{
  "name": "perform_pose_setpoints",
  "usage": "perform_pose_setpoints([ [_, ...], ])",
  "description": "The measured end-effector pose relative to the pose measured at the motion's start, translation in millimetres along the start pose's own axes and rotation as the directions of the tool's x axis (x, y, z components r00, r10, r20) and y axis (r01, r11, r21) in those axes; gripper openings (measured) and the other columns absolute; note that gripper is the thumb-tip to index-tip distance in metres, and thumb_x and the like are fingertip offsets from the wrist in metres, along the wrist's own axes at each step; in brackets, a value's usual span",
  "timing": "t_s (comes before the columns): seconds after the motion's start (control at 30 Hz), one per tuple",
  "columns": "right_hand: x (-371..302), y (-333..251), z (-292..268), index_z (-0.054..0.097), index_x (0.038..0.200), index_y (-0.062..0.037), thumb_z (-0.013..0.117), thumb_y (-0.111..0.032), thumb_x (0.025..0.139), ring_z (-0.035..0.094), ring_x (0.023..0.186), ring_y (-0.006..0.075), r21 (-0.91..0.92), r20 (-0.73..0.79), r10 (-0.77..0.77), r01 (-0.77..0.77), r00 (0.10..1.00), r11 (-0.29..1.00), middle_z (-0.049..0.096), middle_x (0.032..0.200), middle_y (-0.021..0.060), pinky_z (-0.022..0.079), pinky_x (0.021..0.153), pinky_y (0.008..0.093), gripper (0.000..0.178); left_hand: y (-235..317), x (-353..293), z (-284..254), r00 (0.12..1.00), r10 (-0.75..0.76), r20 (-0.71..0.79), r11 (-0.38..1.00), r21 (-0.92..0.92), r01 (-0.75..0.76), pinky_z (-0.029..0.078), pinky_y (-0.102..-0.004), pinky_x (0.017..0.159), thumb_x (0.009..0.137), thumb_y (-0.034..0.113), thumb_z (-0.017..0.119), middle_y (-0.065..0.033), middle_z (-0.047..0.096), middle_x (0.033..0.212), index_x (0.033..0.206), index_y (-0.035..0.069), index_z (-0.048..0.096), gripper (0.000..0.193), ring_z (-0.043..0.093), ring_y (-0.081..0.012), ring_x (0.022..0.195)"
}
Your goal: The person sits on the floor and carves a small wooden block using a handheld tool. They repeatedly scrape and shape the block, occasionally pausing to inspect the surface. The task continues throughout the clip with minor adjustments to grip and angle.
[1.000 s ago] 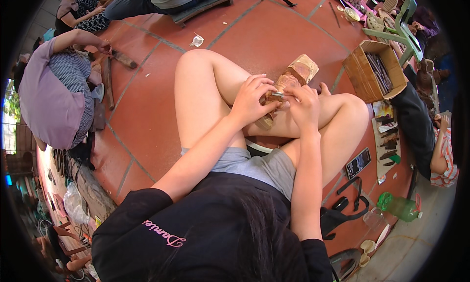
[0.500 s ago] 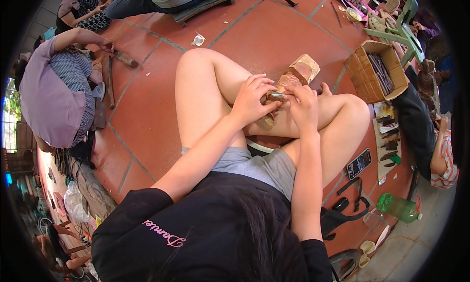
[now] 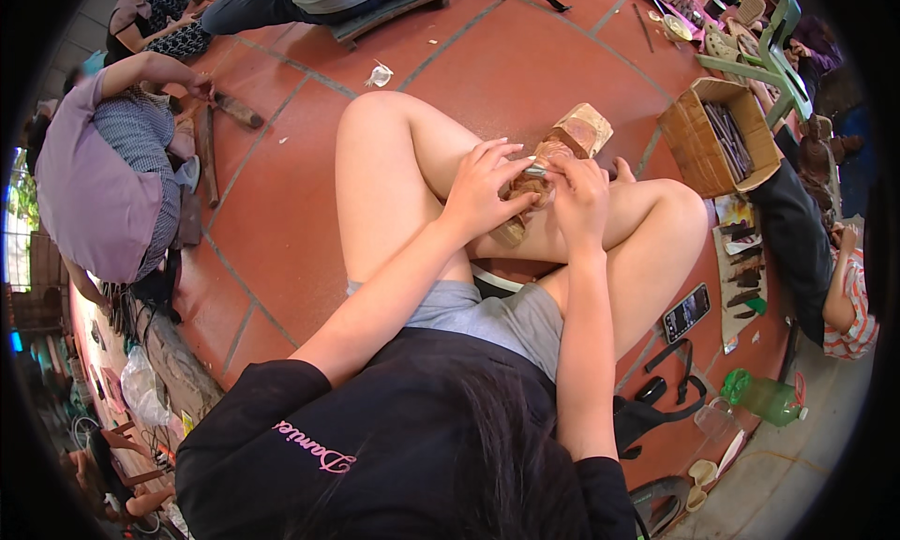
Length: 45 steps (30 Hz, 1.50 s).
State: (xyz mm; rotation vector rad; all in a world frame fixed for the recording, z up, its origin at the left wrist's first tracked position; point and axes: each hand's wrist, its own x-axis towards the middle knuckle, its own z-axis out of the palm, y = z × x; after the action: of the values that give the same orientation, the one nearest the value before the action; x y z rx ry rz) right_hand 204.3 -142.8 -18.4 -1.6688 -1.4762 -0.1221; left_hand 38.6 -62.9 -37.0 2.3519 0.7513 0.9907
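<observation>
A carved wooden piece point(image 3: 558, 151) lies slantwise over my crossed legs, its thicker blocky end pointing away from me to the right. My left hand point(image 3: 483, 191) wraps around its middle from the left, thumb on the near side and fingers over the far side. My right hand point(image 3: 579, 195) pinches a small, flat, shiny grey strip point(image 3: 535, 171) against the carved surface. The strip's exact kind is too small to make out. Fingers of both hands nearly meet there and hide part of the carving.
A cardboard box point(image 3: 708, 151) of dark sticks stands to the right, near a green plastic chair point(image 3: 783, 57). By my right knee lie a phone point(image 3: 687, 313), a black strap bag point(image 3: 647, 413) and a green bottle point(image 3: 773, 401). A co-worker in a purple top point(image 3: 103, 184) sits left.
My right hand and the grey strip have shifted slightly away from me along the carving. My left fingers have moved a little too; the wooden piece stays in place.
</observation>
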Motion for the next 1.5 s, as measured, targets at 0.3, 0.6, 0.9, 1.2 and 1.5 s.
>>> perform_pose_setpoints([
  [0.3,-2.7,1.5,-4.1,0.072,0.091,-0.0074,0.074,0.001,0.074,0.065,0.082,0.021,0.072,0.074,0.078,-0.084,0.994,0.994,0.072,0.083,0.0032,0.044,0.077,0.0352,0.019,-4.0,0.1,-0.5,0.996,-0.008,0.088,1.0,0.019,0.006,0.04,-0.0474,0.11,0.077,0.035,0.082,-0.0107,0.061,0.135,0.121,0.013,0.072,0.05,0.047,-0.0353,0.133],
  [0.6,0.4,6.0,-0.5,0.072,0.093,-0.0067,0.074,0.002,0.075,0.065,0.083,0.0219,0.158,0.054,0.16,-0.167,0.986,0.973,0.073,0.085,0.0036,0.047,0.077,0.0353,0.02,-0.2,0.7,-1.4,0.999,0.03,0.028,0.999,0.033,-0.031,0.036,-0.0481,0.112,0.077,0.036,0.082,-0.0092,0.06,0.137,0.122,0.015,0.071,0.051,0.045,-0.0344,0.136],
  [0.9,-2.4,4.2,-1.9,0.072,0.093,-0.0051,0.075,0.002,0.074,0.064,0.081,0.025,0.189,0.103,0.196,-0.213,0.975,0.959,0.072,0.085,0.007,0.051,0.075,0.0377,0.02,-0.7,-1.5,-0.3,0.998,0.05,0.03,0.993,0.102,-0.053,0.028,-0.0515,0.113,0.076,0.035,0.083,-0.0045,0.063,0.134,0.115,0.016,0.073,0.045,0.048,-0.029,0.135],
  [1.2,-0.4,4.4,-0.7,0.072,0.091,-0.0053,0.075,0.0,0.075,0.064,0.081,0.0262,0.056,0.022,0.047,-0.048,0.999,0.997,0.071,0.084,0.0068,0.051,0.074,0.0388,0.017,2.9,-3.4,2.7,1.0,0.016,0.001,0.989,0.144,-0.016,0.023,-0.0574,0.115,0.078,0.038,0.081,-0.003,0.062,0.135,0.114,0.019,0.074,0.041,0.045,-0.0274,0.138],
  [1.5,-3.8,4.4,-4.6,0.071,0.092,-0.0061,0.075,-0.001,0.076,0.065,0.082,0.0239,0.102,0.105,0.168,-0.178,0.98,0.979,0.072,0.084,0.005,0.049,0.077,0.0378,0.018,-1.7,-3.8,-0.5,0.989,-0.013,0.146,0.982,0.189,-0.015,0.013,-0.0645,0.116,0.083,0.045,0.074,-0.0068,0.054,0.144,0.125,0.021,0.071,0.049,0.04,-0.0319,0.141],
])
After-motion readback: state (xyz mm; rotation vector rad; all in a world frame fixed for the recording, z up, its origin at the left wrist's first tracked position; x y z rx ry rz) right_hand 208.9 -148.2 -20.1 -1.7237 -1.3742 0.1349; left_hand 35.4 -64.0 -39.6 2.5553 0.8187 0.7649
